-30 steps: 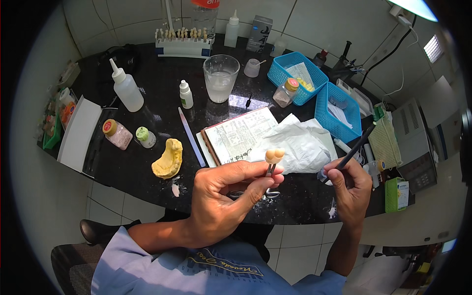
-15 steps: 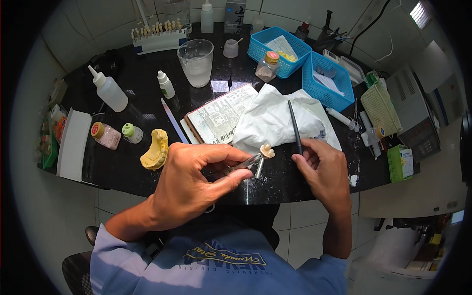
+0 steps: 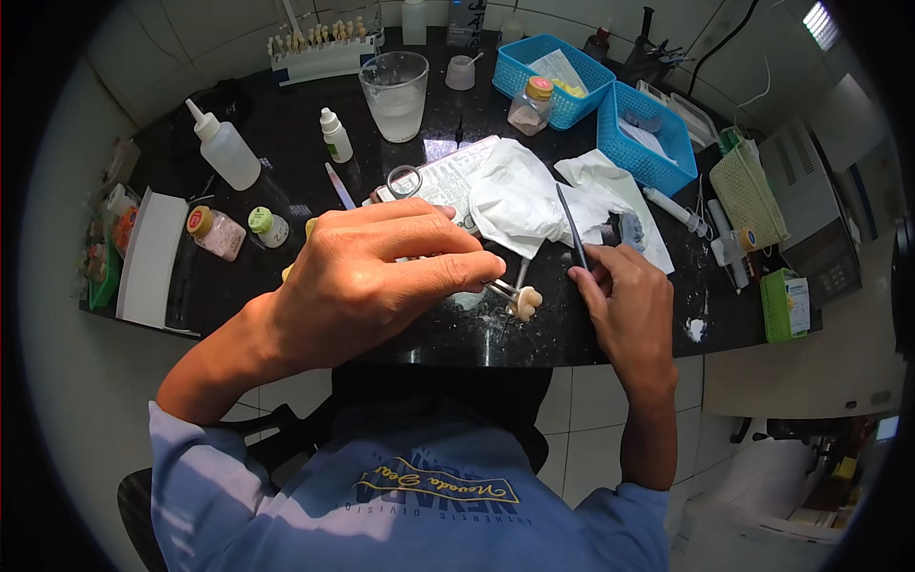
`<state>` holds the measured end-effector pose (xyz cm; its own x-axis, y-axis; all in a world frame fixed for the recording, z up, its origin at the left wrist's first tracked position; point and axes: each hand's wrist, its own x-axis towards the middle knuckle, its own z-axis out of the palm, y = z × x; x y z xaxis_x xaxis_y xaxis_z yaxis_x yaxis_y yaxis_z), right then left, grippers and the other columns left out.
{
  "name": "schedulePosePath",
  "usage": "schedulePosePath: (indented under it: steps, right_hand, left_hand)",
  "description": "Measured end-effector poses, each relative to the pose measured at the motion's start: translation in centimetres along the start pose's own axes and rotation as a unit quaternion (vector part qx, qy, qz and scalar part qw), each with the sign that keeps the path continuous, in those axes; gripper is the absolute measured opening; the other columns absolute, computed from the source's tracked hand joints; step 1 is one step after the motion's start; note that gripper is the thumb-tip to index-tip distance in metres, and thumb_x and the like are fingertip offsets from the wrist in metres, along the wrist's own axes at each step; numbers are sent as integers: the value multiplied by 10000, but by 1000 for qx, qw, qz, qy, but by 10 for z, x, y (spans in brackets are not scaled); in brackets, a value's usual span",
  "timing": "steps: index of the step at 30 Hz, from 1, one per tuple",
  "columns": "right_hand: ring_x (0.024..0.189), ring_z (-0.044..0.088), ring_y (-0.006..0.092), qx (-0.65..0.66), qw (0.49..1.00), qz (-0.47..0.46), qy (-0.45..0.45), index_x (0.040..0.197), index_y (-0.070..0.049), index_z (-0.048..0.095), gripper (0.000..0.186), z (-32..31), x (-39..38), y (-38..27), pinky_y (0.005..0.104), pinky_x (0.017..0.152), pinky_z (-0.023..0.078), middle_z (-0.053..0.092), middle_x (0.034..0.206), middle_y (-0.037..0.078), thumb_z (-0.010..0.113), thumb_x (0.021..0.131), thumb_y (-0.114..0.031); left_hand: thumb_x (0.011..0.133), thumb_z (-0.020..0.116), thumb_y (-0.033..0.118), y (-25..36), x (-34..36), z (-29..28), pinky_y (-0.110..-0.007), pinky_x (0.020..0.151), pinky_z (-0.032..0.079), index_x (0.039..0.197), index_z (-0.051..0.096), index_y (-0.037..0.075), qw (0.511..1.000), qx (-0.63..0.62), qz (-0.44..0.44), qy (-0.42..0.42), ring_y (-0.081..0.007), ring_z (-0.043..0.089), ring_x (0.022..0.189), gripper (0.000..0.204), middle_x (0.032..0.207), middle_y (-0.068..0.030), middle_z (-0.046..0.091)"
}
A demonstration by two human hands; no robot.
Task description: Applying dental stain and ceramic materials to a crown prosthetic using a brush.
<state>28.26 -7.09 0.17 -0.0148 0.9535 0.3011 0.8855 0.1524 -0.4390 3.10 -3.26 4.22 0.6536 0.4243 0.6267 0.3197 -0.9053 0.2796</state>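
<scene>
Closed round a metal ring-handled clamp (image 3: 498, 287), my left hand (image 3: 367, 267) is over the front of the black table. One finger ring of the clamp shows beyond the knuckles. A small cream-coloured dental crown (image 3: 526, 303) is at the clamp's tip, its bumpy side facing up. Just right of it, my right hand (image 3: 629, 305) grips a slim black brush-like tool (image 3: 570, 221), pointing away over a crumpled white tissue (image 3: 519, 195); the tool's tip is too fine to make out. Behind my left hand, the yellow dental cast (image 3: 312, 227) is mostly hidden.
A glass of cloudy water (image 3: 395, 100) and a dropper bottle (image 3: 335, 135) stand beyond my hands. Left are a squeeze bottle (image 3: 229, 154) and powder jars (image 3: 217, 234). Blue baskets (image 3: 658, 167) sit back right, near a syringe (image 3: 675, 210). White powder marks the table (image 3: 429, 343).
My left hand has turned over and the clamp with it, so the crown now points toward me and shows its bumpy face. My right hand still holds the black tool in nearly the same place.
</scene>
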Motion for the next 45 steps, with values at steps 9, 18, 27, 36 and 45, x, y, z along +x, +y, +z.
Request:
schedulePosePath:
  steps: [9,18,27,36,45]
  right_hand:
    - [610,621,261,-5,1000,-1,0,976,18,662,224,-4,0,2,360,571,479,603,749,133,708,774,-70]
    - [587,600,143,113,991,20,73,1015,28,658,229,-13,1,2,273,545,474,609,740,90,688,805,-57]
    - [672,591,82,399,915,61,7,1056,35,648,216,-13,-6,-14,202,601,489,618,804,56,651,858,-50]
    - [701,589,82,473,877,69,-42,1079,46,635,226,-2,-12,-29,191,617,478,620,831,61,634,873,-47]
    - [695,588,95,522,835,48,-167,1030,54,654,190,0,-13,-27,207,636,467,632,807,77,613,892,-70]
  left_hand:
    - [689,747,75,-1,6,5,-363,738,568,920,713,74,998,10,46,41,-188,662,705,233,784,-52,678]
    - [858,663,77,16,15,8,-234,743,507,893,648,-24,852,-410,-319,61,-108,624,793,107,840,-70,648]
    - [1000,441,292,3,26,46,-194,562,318,993,496,36,656,-618,-389,190,-46,301,591,262,667,52,349]
    - [997,449,272,4,30,53,-188,535,288,1218,494,-47,607,-684,-379,143,-27,251,552,392,638,87,272]
    - [982,489,251,4,35,44,-189,528,292,963,577,41,621,-698,-314,170,-24,302,545,229,614,76,340]
